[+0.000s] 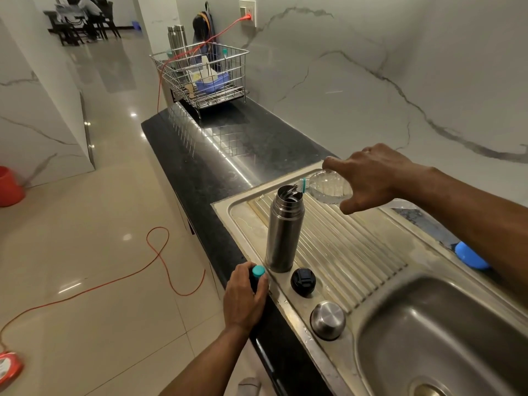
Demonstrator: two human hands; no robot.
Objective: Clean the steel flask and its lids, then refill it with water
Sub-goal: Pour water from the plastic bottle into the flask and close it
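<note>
Left hand (246, 298) at 7 o'clock, knuckles up on black counter edge (200, 178), fingers curled round small teal cap (259, 270). Just right: steel flask (283, 230) upright on ribbed drainboard (351, 247), mouth open, brushed cylinder. At flask's 5 o'clock, black inner lid (303, 281), round, on sink rim; beyond it domed steel outer lid (328, 320). Right hand (371, 178) at 2 o'clock, arm extended, gripping clear plastic bottle (328, 187) tipped sideways, neck at flask mouth, water inside. Sink basin (445, 332) at 4 o'clock. Wire dish rack (205, 78) at 11 o'clock, blue bowl (213, 82) inside.
</note>
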